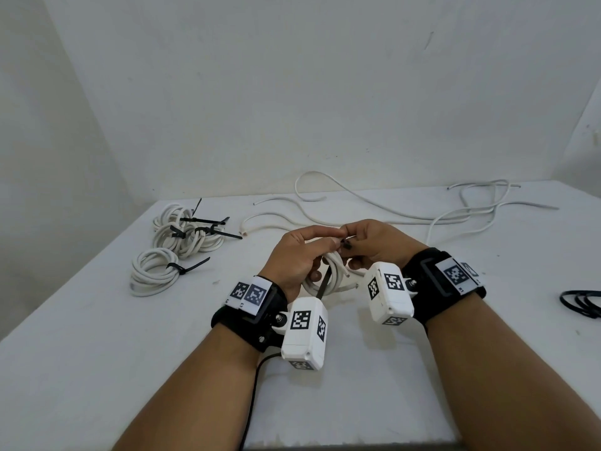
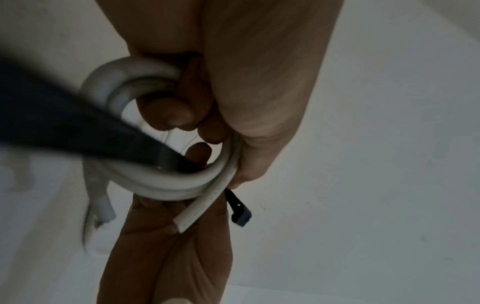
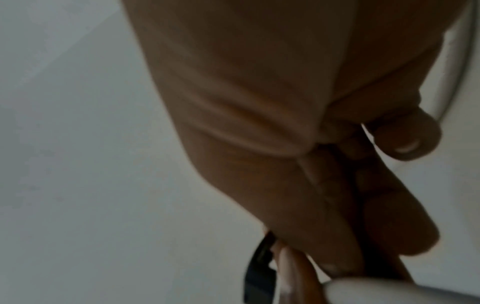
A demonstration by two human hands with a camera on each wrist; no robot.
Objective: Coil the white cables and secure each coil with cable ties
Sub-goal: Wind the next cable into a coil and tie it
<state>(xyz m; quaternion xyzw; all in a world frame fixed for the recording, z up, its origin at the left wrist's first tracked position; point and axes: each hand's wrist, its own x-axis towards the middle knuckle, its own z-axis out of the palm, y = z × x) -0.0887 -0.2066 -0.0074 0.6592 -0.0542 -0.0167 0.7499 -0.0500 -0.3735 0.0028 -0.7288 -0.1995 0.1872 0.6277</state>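
A small coil of white cable (image 1: 335,276) is held just above the white table (image 1: 97,353) at the centre. My left hand (image 1: 300,255) grips it, fingers curled through the loops. The coil (image 2: 166,185) shows close in the left wrist view, a cut end (image 2: 187,220) sticking out. A black cable tie (image 1: 325,283) runs around the coil, its strap hanging toward me. My right hand (image 1: 374,242) meets the left one and pinches the tie near its head (image 2: 241,214). That head (image 3: 259,265) also shows beside my right fingers (image 3: 400,222).
Three coils, each bound with black ties, lie at the left (image 1: 182,239) (image 1: 154,271). Loose white cables (image 1: 471,206) sprawl along the back of the table. A bunch of spare black ties (image 1: 582,302) lies at the right edge. A wall stands close behind.
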